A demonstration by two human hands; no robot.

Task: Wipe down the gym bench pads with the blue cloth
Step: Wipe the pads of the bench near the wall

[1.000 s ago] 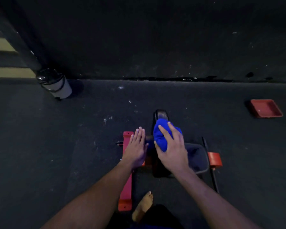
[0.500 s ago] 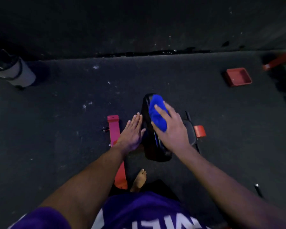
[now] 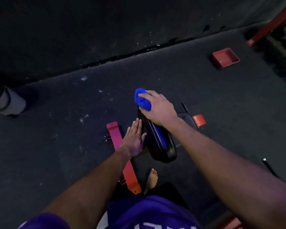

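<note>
A black glossy bench pad stands on edge in the middle of the view, a blue reflection along its top. My right hand presses a bunched blue cloth onto the pad's far end. My left hand lies flat, fingers together, against the pad's left side, holding nothing. The far tip of the pad is hidden under the cloth.
The bench's red frame bar runs along the floor left of the pad, a red foot to its right. A red tray sits far right, a white bin at left. My bare foot stands on dark floor.
My right hand slid the cloth forward along the pad to its far end. The left hand stayed against the pad's side. The view tilted down and turned.
</note>
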